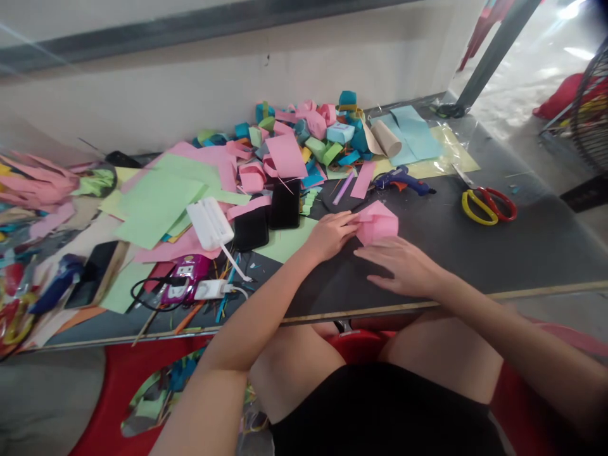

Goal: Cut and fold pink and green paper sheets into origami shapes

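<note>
A folded piece of pink paper (pixel 380 223) lies on the dark tabletop in front of me, with creases and raised edges. My left hand (pixel 332 235) is at its left side, fingertips closed on the edge. Just below the paper, my right hand (pixel 403 266) is open, with fingers stretched out and the thumb apart. Its upper fingers lie close to the paper's lower edge; whether they touch it I cannot tell. Behind the paper is a blue glue gun (pixel 403 180). Scissors (pixel 487 202) with one yellow and one red handle lie to the right.
Against the wall is a pile of coloured paper loops (pixel 327 130). Green sheets (pixel 159 196), dark phones (pixel 285 204), a white device with a cable (pixel 210 223) and a purple power socket (pixel 185 278) cover the left side. A cardboard tube (pixel 386 139) lies at the back.
</note>
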The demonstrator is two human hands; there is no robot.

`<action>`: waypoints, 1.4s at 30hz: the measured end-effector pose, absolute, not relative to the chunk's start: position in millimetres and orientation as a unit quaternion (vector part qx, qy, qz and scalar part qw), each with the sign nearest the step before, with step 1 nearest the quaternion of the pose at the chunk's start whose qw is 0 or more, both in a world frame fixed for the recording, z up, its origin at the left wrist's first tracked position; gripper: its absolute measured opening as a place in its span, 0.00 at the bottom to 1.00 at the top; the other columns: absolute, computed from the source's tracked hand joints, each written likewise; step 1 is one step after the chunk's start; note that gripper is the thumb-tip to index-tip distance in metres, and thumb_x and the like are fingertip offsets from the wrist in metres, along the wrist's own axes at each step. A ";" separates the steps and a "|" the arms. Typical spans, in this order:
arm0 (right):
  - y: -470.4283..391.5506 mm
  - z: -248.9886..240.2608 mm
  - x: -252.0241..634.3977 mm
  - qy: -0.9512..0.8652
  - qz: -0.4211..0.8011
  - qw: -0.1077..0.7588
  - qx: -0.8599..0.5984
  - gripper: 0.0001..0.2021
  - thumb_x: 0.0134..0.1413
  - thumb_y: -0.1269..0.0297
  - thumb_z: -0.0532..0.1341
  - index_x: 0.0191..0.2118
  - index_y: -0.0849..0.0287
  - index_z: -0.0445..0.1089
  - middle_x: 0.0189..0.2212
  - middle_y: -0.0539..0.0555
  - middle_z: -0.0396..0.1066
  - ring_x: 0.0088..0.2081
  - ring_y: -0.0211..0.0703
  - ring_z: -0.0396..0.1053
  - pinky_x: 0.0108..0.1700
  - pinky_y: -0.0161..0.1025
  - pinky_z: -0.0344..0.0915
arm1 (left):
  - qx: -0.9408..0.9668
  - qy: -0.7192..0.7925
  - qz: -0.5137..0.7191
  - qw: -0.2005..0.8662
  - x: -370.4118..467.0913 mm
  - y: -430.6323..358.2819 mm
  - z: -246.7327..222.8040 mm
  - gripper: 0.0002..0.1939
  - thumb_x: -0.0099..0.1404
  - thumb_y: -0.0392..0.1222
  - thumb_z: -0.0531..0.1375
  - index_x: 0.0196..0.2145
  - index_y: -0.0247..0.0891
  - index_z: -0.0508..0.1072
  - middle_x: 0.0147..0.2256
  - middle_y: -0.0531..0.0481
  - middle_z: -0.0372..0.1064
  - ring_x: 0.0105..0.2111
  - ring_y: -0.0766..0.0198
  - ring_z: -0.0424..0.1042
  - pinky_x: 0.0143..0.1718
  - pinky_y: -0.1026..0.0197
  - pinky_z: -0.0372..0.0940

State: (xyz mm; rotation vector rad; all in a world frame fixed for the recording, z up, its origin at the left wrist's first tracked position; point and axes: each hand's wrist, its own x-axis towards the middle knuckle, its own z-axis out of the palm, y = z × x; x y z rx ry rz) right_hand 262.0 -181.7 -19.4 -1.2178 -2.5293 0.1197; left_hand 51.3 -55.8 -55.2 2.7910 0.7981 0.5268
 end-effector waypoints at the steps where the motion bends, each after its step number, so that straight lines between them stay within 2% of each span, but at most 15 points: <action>1: -178.0 -18.1 272.1 -0.888 0.056 0.182 -0.418 0.24 0.61 0.61 0.63 0.63 0.54 0.71 0.57 0.59 0.76 0.58 0.55 0.73 0.60 0.54 0.68 | 0.944 0.260 0.174 0.107 49.5 -51.4 -55.3 0.14 0.73 0.38 0.58 0.52 0.39 0.78 0.62 0.41 0.70 0.64 0.53 0.67 0.63 0.46 0.65; 5: -161.5 -17.6 312.2 -0.878 0.060 0.200 -0.431 0.28 0.58 0.68 0.60 0.64 0.49 0.70 0.62 0.55 0.71 0.60 0.55 0.71 0.61 0.57 0.66 | 0.936 0.260 0.196 0.131 45.3 -40.0 -55.8 0.10 0.72 0.41 0.60 0.46 0.38 0.80 0.59 0.41 0.73 0.63 0.53 0.68 0.64 0.43 0.63; 7: -155.6 -21.4 320.3 -0.880 0.046 0.191 -0.432 0.24 0.61 0.70 0.57 0.60 0.48 0.73 0.58 0.53 0.75 0.58 0.52 0.73 0.59 0.55 0.68 | 0.934 0.260 0.205 0.134 45.3 -38.3 -56.1 0.10 0.71 0.41 0.62 0.46 0.37 0.80 0.59 0.41 0.72 0.63 0.53 0.69 0.64 0.44 0.63; 10: -150.2 -30.9 317.2 -0.887 0.043 0.199 -0.414 0.17 0.64 0.70 0.54 0.50 0.49 0.78 0.48 0.52 0.81 0.51 0.49 0.76 0.56 0.51 0.70 | 0.933 0.256 0.217 0.133 45.5 -38.7 -55.1 0.15 0.71 0.40 0.62 0.53 0.35 0.76 0.60 0.39 0.71 0.62 0.55 0.69 0.65 0.45 0.63; 12: -147.1 -36.6 311.6 -0.876 0.034 0.233 -0.422 0.13 0.63 0.67 0.57 0.46 0.51 0.78 0.47 0.55 0.80 0.52 0.52 0.75 0.57 0.53 0.69 | 0.935 0.249 0.208 0.146 45.0 -39.2 -53.4 0.16 0.71 0.38 0.61 0.55 0.35 0.75 0.57 0.38 0.74 0.59 0.56 0.72 0.63 0.46 0.65; 13: -145.4 -38.5 309.1 -0.862 0.024 0.254 -0.439 0.12 0.61 0.65 0.59 0.48 0.52 0.77 0.50 0.58 0.77 0.56 0.55 0.72 0.59 0.57 0.67 | 0.936 0.245 0.198 0.155 44.6 -39.4 -52.4 0.15 0.72 0.37 0.61 0.54 0.34 0.75 0.56 0.39 0.75 0.58 0.57 0.73 0.62 0.47 0.66; 15: -141.7 -40.4 305.8 -0.833 0.017 0.277 -0.479 0.22 0.56 0.63 0.63 0.57 0.54 0.71 0.61 0.63 0.69 0.63 0.63 0.65 0.62 0.64 0.63 | 0.937 0.247 0.182 0.166 43.9 -39.7 -50.7 0.13 0.71 0.36 0.60 0.53 0.35 0.76 0.55 0.39 0.76 0.57 0.57 0.74 0.61 0.48 0.67; 17: -138.4 -40.2 304.8 -0.833 0.046 0.254 -0.489 0.33 0.54 0.65 0.62 0.67 0.55 0.62 0.66 0.64 0.64 0.66 0.63 0.62 0.63 0.65 0.62 | 0.934 0.262 0.178 0.164 43.5 -40.2 -50.0 0.16 0.71 0.35 0.59 0.56 0.35 0.74 0.56 0.39 0.75 0.57 0.57 0.74 0.61 0.48 0.67; 19: -136.4 -38.9 305.4 -0.850 0.070 0.212 -0.477 0.35 0.55 0.68 0.59 0.69 0.55 0.59 0.63 0.63 0.68 0.63 0.59 0.67 0.62 0.61 0.64 | 0.934 0.270 0.180 0.150 43.3 -40.6 -50.9 0.19 0.72 0.35 0.58 0.60 0.36 0.71 0.57 0.40 0.74 0.58 0.57 0.73 0.61 0.49 0.66; 23: -135.0 -37.0 308.9 -0.864 0.034 0.190 -0.464 0.28 0.53 0.68 0.59 0.61 0.54 0.72 0.53 0.61 0.77 0.55 0.58 0.74 0.58 0.60 0.67 | 0.949 0.242 0.171 0.107 42.8 -40.2 -55.3 0.17 0.75 0.36 0.55 0.58 0.38 0.74 0.58 0.42 0.74 0.61 0.58 0.70 0.62 0.50 0.65; 26: -134.6 -37.4 311.2 -0.881 0.028 0.193 -0.432 0.22 0.54 0.69 0.58 0.53 0.53 0.78 0.52 0.58 0.78 0.54 0.55 0.75 0.58 0.58 0.68 | 0.954 0.228 0.170 0.093 42.4 -40.1 -56.8 0.17 0.76 0.36 0.54 0.57 0.36 0.75 0.58 0.42 0.74 0.62 0.57 0.70 0.62 0.49 0.66; 30: -135.7 -38.5 311.6 -0.889 0.047 0.186 -0.415 0.22 0.57 0.68 0.57 0.57 0.57 0.76 0.58 0.59 0.75 0.58 0.53 0.73 0.60 0.55 0.69 | 0.957 0.206 0.180 0.095 42.8 -44.2 -53.4 0.18 0.74 0.31 0.53 0.55 0.36 0.77 0.57 0.43 0.75 0.60 0.59 0.71 0.62 0.50 0.67; 33: -136.3 -37.8 309.8 -0.889 0.048 0.177 -0.419 0.23 0.56 0.69 0.58 0.57 0.59 0.75 0.58 0.61 0.75 0.58 0.55 0.74 0.60 0.55 0.69 | 0.955 0.205 0.182 0.109 43.4 -49.2 -48.9 0.18 0.73 0.30 0.53 0.53 0.36 0.78 0.54 0.43 0.77 0.56 0.59 0.74 0.59 0.52 0.69; 37: -134.7 -36.0 306.1 -0.902 0.053 0.185 -0.387 0.19 0.58 0.68 0.59 0.53 0.56 0.78 0.53 0.59 0.79 0.54 0.54 0.76 0.58 0.54 0.71 | 0.951 0.207 0.185 0.134 43.8 -52.3 -45.9 0.14 0.74 0.37 0.56 0.52 0.34 0.78 0.54 0.42 0.77 0.55 0.57 0.74 0.59 0.51 0.69; 42: -133.4 -38.1 301.4 -0.897 0.131 0.246 -0.344 0.11 0.66 0.61 0.60 0.43 0.50 0.82 0.44 0.53 0.82 0.50 0.49 0.77 0.54 0.50 0.71 | 0.942 0.219 0.192 0.166 43.1 -49.0 -50.2 0.13 0.73 0.37 0.58 0.51 0.34 0.78 0.54 0.43 0.77 0.56 0.56 0.73 0.59 0.49 0.68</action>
